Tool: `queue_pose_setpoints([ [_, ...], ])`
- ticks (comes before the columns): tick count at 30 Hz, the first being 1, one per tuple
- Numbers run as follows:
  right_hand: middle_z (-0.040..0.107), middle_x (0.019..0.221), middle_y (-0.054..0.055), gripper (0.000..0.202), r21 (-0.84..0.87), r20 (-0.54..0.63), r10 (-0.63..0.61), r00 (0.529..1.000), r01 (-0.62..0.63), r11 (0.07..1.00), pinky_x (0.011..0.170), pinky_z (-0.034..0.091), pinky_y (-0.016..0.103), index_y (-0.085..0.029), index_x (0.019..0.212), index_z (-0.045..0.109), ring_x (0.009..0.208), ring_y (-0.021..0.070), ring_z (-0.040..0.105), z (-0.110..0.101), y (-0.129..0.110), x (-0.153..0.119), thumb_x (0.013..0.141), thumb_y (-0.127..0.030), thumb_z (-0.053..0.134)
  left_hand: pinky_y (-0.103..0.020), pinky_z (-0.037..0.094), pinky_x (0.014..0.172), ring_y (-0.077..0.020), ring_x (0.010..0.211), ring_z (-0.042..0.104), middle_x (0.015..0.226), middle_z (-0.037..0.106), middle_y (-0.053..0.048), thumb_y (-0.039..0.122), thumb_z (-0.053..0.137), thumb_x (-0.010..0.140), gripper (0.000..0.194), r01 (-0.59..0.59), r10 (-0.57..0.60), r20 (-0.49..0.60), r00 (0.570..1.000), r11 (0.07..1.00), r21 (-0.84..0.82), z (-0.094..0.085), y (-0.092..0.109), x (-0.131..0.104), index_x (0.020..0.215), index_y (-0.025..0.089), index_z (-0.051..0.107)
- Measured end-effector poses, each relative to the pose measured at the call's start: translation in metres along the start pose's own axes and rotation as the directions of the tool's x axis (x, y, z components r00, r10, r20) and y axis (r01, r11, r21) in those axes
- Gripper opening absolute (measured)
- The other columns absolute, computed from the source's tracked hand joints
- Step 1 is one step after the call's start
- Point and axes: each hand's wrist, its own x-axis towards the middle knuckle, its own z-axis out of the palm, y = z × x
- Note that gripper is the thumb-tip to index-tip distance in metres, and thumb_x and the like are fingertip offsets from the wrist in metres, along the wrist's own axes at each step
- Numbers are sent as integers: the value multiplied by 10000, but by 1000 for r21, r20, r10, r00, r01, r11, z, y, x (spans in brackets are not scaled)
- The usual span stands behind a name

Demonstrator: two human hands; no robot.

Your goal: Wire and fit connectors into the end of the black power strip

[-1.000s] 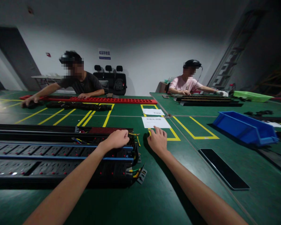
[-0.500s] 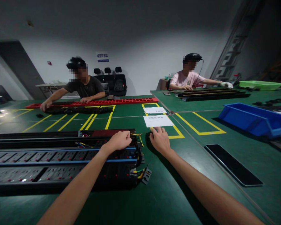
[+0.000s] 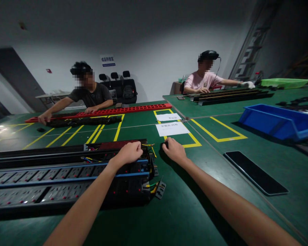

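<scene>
My left hand (image 3: 128,152) is closed over the right end of a long black strip lying at the back of a row; its fingertips are hidden, so what they grip cannot be made out. Yellow wires (image 3: 151,147) stick out beside it. Nearer me lie power strips with sockets (image 3: 64,173), blue-edged, with red dots. An end plate (image 3: 160,190) hangs on wires from the front one. To the right, my right hand (image 3: 175,150) is low over the green table, fingers curled in around something small and dark at the fingertips.
White paper labels (image 3: 172,129) lie beyond my right hand. A dark tablet or phone (image 3: 255,173) and a blue bin (image 3: 277,121) are at the right. Two people work across the table, one at a red slotted rail (image 3: 133,109), one at dark rails (image 3: 231,97).
My right hand's fingers have curled in from a more spread pose. My left hand stays at the strip's end. The view has shifted slightly.
</scene>
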Motion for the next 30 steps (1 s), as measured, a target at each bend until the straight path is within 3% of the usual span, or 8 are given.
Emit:
queue_pose_setpoints([
  [7, 663, 1093, 96, 201, 160, -136, -91, 987, 112, 981, 701, 406, 295, -195, 1144, 549, 862, 212, 637, 4, 4, 0, 1014, -313, 451, -303, 308, 591, -174, 658, 549, 718, 633, -20, 230, 482, 824, 117, -16, 16, 4, 1000, 1000, 6, 0, -2, 1, 710, 215, 465],
  [16, 688, 876, 53, 189, 177, -174, -25, 984, 56, 983, 616, 339, 285, -217, 1000, 574, 725, 204, 624, 2, 3, 1, 1002, -355, 444, -302, 326, 606, -170, 667, 555, 736, 647, -24, 234, 483, 834, 114, -18, 18, 3, 1000, 1000, 6, 1, -3, 1, 722, 209, 489],
  [25, 699, 792, 30, 159, 313, -185, -148, 972, 201, 928, 654, 403, 270, -210, 985, 619, 696, 187, 645, 6, 9, 3, 958, -289, 484, -299, 310, 602, -177, 664, 559, 714, 633, -15, 237, 501, 826, 118, -7, 7, -7, 1000, 1000, -13, 3, -4, 2, 713, 220, 472],
  [30, 699, 815, 38, 86, 262, -180, -208, 961, 251, 932, 650, 378, 281, -214, 927, 623, 737, 199, 637, 5, 7, 0, 896, -219, 544, -293, 298, 596, -174, 646, 549, 690, 619, -9, 224, 484, 822, 114, -27, 26, -20, 999, 999, -24, 2, -3, 1, 711, 220, 457],
])
